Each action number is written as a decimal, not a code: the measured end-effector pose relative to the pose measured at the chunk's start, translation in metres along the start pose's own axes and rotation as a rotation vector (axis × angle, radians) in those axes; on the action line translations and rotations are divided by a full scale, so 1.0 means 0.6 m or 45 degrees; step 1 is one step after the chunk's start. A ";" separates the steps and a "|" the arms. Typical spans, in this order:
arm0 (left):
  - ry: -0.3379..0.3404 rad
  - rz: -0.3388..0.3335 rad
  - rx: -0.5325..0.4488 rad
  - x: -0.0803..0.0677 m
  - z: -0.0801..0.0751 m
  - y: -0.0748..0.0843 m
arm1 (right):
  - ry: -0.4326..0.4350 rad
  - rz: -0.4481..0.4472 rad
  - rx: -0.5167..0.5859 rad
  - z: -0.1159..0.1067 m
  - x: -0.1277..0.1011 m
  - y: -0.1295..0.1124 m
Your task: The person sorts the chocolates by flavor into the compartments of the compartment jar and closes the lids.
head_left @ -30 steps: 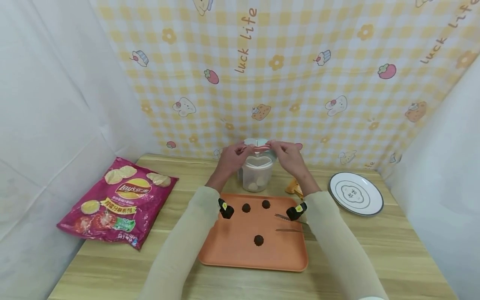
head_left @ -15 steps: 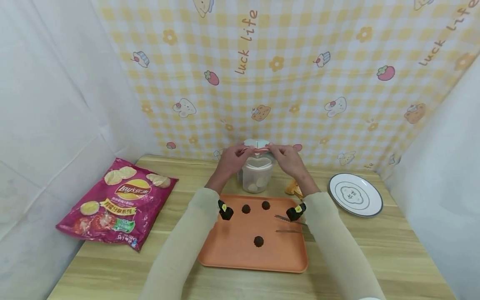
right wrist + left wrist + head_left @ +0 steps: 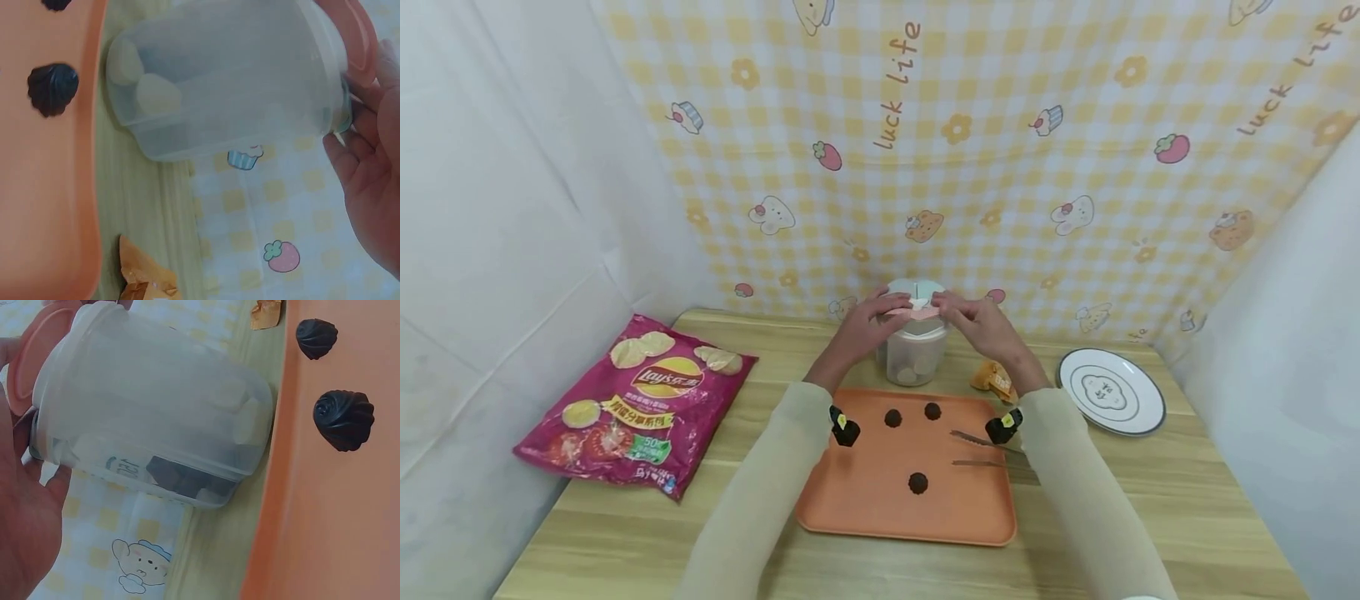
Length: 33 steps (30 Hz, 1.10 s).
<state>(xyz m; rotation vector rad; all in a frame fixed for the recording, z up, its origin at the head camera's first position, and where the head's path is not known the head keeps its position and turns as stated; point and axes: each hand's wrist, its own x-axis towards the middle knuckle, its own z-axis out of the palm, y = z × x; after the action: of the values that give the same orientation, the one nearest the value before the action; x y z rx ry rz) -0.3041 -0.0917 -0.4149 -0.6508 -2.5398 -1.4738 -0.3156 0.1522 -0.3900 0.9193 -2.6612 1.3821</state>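
Pink lid (image 3: 914, 313) flat atop upright clear jar (image 3: 914, 354), L hand (image 3: 859, 327) & R hand (image 3: 988, 327) fingers pinching lid edges

A pink lid (image 3: 914, 312) is held between the fingers of the left hand (image 3: 859, 327) and the right hand (image 3: 987, 327), on top of a clear jar (image 3: 914, 354). An orange tray (image 3: 865, 500) lies nearer than the fingers.

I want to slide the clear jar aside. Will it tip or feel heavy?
The jar is probably light: only a few pieces lie at its bottom. It looks stiff plastic and taller than wide, so a high push might tip it.
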 end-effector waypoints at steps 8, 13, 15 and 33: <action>-0.039 0.120 -0.069 -0.007 0.003 -0.010 | -0.038 -0.034 0.038 -0.002 -0.013 -0.003; -0.036 0.172 -0.099 -0.008 0.005 -0.017 | -0.031 -0.058 0.039 0.003 -0.011 0.021; -0.041 0.193 -0.104 -0.008 0.005 -0.017 | -0.031 -0.062 0.046 0.003 -0.011 0.022; -0.087 0.259 -0.128 -0.031 -0.013 0.036 | -0.077 -0.005 0.102 -0.008 -0.024 -0.039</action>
<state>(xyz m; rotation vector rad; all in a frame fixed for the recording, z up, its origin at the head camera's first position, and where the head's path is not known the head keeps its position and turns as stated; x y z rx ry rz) -0.2788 -0.0945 -0.3999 -0.9590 -2.3750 -1.5393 -0.2933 0.1528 -0.3733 0.9887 -2.6634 1.4939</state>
